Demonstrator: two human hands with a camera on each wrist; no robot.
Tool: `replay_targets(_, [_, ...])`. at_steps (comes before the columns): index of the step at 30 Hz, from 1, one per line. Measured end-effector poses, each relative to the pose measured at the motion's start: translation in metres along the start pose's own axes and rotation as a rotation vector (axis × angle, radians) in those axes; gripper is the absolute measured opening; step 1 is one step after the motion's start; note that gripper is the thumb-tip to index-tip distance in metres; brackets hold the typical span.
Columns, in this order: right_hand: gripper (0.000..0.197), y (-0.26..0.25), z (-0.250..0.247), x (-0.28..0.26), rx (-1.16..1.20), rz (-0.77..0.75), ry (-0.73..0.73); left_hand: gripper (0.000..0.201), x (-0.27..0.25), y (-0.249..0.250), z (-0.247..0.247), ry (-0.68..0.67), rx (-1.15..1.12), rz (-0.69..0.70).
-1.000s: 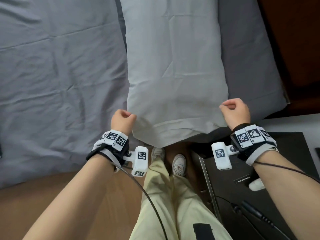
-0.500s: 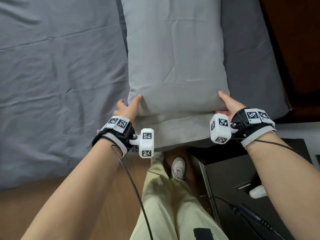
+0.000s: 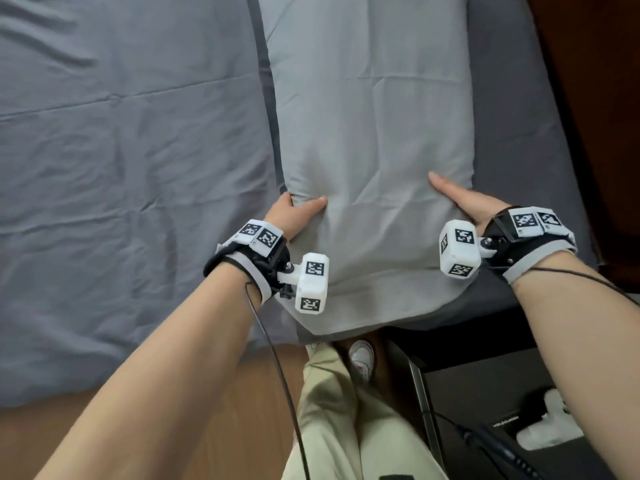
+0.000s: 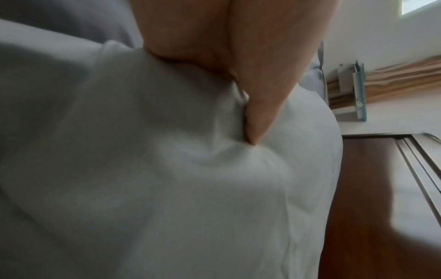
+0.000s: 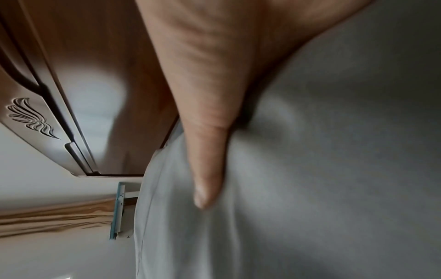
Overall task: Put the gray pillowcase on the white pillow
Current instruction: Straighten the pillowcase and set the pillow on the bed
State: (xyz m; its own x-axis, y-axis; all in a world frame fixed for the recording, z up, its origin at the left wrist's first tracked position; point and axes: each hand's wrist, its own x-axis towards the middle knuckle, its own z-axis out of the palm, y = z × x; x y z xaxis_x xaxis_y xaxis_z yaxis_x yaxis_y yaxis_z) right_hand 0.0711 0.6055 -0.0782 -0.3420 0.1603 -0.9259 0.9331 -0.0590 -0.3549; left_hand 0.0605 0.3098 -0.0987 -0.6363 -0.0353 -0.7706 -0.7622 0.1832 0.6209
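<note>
The gray pillowcase [image 3: 370,116] lies lengthwise on the bed, filled out by the pillow inside it; no white pillow shows. Its flat, loose end [image 3: 367,299] reaches the bed's near edge. My left hand [image 3: 300,206] grips the case's near left corner, with the thumb [image 4: 257,94] dug into the fabric on top and the fingers round the side. My right hand [image 3: 464,199] holds the near right edge. Its thumb [image 5: 207,160] lies straight on top of the case [image 5: 334,169], and its fingers are hidden down the pillow's side.
A darker gray sheet [image 3: 121,168] covers the bed to the left and under the pillow. Dark wooden furniture [image 3: 595,98] borders the right. A black case [image 3: 485,410] with cables stands at the lower right, beside my legs and a shoe [image 3: 362,358] on the wooden floor.
Both hands let go of the case's open end, slid forward along the pillow's sides, and now clasp its near corners with thumbs on top. The pillow sits farther up the bed.
</note>
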Motion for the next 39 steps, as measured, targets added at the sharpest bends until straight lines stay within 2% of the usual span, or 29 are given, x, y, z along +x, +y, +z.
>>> replay_targets(3, [0.039, -0.015, 0.009, -0.019, -0.055, 0.090, -0.160, 0.096, -0.008, 0.027, -0.002, -0.077, -0.131, -0.035])
replay_targets(4, [0.029, -0.019, 0.012, -0.020, -0.052, 0.106, -0.172, 0.096, -0.009, 0.035, -0.001, -0.100, -0.164, -0.043])
replay_targets(5, [0.023, -0.022, 0.014, -0.024, -0.051, 0.086, -0.159, 0.087, -0.010, 0.041, -0.001, -0.119, -0.183, -0.036])
replay_targets(6, [0.018, -0.024, 0.015, -0.024, -0.059, 0.017, -0.104, 0.070, -0.010, 0.045, 0.001, -0.139, -0.194, -0.023])
replay_targets(8, [0.024, -0.023, 0.011, -0.024, 0.003, -0.185, 0.035, 0.041, -0.012, 0.051, 0.009, -0.175, -0.231, 0.001])
replay_targets(10, [0.032, -0.021, 0.000, -0.024, 0.075, -0.362, 0.177, 0.038, -0.016, 0.056, 0.026, -0.185, -0.273, 0.051])
replay_targets(13, [0.021, -0.028, -0.028, -0.031, 0.100, -0.568, 0.303, 0.024, -0.027, 0.065, 0.063, -0.197, -0.305, 0.160])
replay_targets(18, [0.033, -0.040, -0.079, -0.053, 0.099, -0.740, 0.505, 0.021, -0.047, 0.083, 0.122, -0.256, -0.292, 0.294])
replay_targets(20, [0.033, -0.032, -0.094, -0.054, 0.105, -0.736, 0.543, 0.021, -0.049, 0.084, 0.139, -0.263, -0.256, 0.317])
replay_targets(23, [0.038, -0.004, -0.114, -0.046, 0.122, -0.618, 0.583, 0.022, -0.045, 0.073, 0.161, -0.295, -0.129, 0.314])
replay_targets(26, [0.056, 0.028, -0.127, -0.031, 0.050, -0.491, 0.565, 0.049, -0.040, 0.045, 0.170, -0.306, -0.023, 0.240])
replay_targets(29, [0.065, 0.046, -0.135, -0.024, 0.025, -0.401, 0.544, 0.069, -0.039, 0.012, 0.161, -0.267, -0.051, 0.114])
replay_targets(31, [0.071, 0.051, -0.137, -0.022, 0.017, -0.359, 0.531, 0.066, -0.040, 0.000, 0.153, -0.274, -0.057, 0.032])
replay_targets(34, [0.084, 0.058, -0.135, -0.024, 0.012, -0.305, 0.543, 0.051, -0.045, -0.002, 0.150, -0.339, -0.016, -0.005])
replay_targets(38, [0.104, 0.080, -0.128, -0.031, -0.006, -0.214, 0.663, 0.062, -0.048, 0.000, 0.153, -0.308, -0.046, -0.019])
replay_targets(39, [0.108, 0.089, -0.124, -0.035, 0.028, -0.190, 0.684, 0.059, -0.049, 0.000, 0.154, -0.288, -0.083, -0.028])
